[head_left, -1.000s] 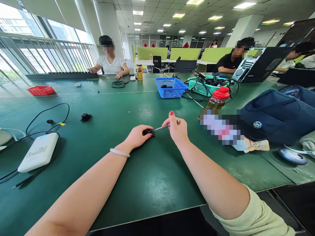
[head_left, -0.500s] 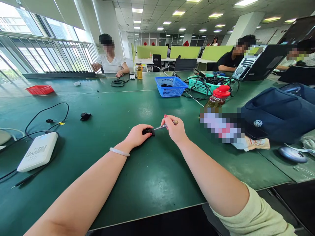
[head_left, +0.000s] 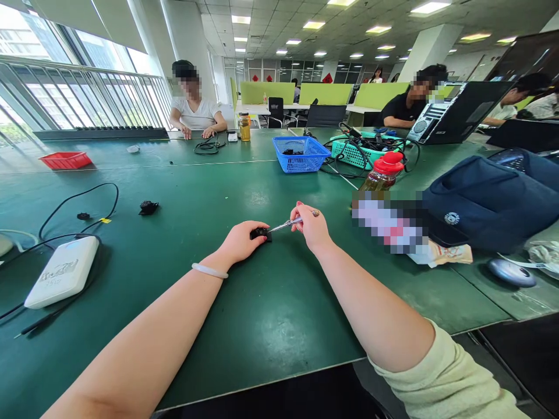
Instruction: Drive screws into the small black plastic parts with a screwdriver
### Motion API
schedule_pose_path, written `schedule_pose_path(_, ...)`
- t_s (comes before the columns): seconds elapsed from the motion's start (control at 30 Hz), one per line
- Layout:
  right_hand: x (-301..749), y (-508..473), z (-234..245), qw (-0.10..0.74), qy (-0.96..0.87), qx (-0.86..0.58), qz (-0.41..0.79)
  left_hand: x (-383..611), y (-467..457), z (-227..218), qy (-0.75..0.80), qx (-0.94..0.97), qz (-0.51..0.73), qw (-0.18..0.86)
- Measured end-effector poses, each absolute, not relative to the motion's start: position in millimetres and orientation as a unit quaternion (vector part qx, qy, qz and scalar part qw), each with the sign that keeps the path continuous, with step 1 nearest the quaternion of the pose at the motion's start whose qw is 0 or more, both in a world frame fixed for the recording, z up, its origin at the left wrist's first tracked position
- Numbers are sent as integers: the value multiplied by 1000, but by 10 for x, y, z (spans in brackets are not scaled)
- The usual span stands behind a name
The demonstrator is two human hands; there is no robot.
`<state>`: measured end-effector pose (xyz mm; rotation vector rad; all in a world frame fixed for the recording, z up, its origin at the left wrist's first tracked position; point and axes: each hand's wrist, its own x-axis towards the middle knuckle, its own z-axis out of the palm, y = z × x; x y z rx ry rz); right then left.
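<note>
On the bench [head_left: 271, 314] you have two hands: left hand [head_left: 239, 241] and right hand [head_left: 312, 228], at 12 o'clock. Between them count one black part [head_left: 261, 234] and one screwdriver [head_left: 283, 223]. At 10 o'clock count one white box [head_left: 61, 272], one red tray [head_left: 65, 160] and two loose pieces: larger piece [head_left: 148, 207], smaller piece [head_left: 82, 216]. At 1 o'clock count two baskets: blue basket [head_left: 300, 154] and teal basket [head_left: 353, 152]. At 2 o'clock: one red-capped bottle [head_left: 384, 173], one navy bag [head_left: 480, 201]; at 3 o'clock, one mouse [head_left: 510, 272].
</note>
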<state>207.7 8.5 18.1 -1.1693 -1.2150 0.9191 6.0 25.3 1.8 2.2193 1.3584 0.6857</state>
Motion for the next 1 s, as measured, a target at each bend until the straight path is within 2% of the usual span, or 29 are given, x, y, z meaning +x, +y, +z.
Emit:
schedule_pose_path(0.23,1897,-207,325,464,-759,-407,207,65,261,26,494,806,242,218)
schedule_pose_path(0.3,1854,-221,304,475,-757,-401,199,65,269,20,498,803,243,220)
schedule_pose_path(0.43,1867,-76,172,608,-570,-452,319,52,289,-4,497,798,254,228)
schedule_pose_path(0.5,1901,26,103,646,-454,-478,384,42,292,-10,496,797,256,231)
schedule_pose_path(0.63,1916,133,49,641,-248,-527,500,35,276,6,499,794,253,237)
schedule_pose_path(0.73,1854,92,86,606,-234,-550,525,48,260,27,498,794,249,245)
schedule_pose_path(0.8,1807,18,133,605,-328,-543,481,60,256,32,489,799,248,249)
schedule_pose_path(0.93,1776,-165,231,590,-576,-497,271,76,257,27,482,808,239,240)
schedule_pose_path(1.0,1789,-225,259,568,-628,-482,224,80,255,31,488,807,233,234)
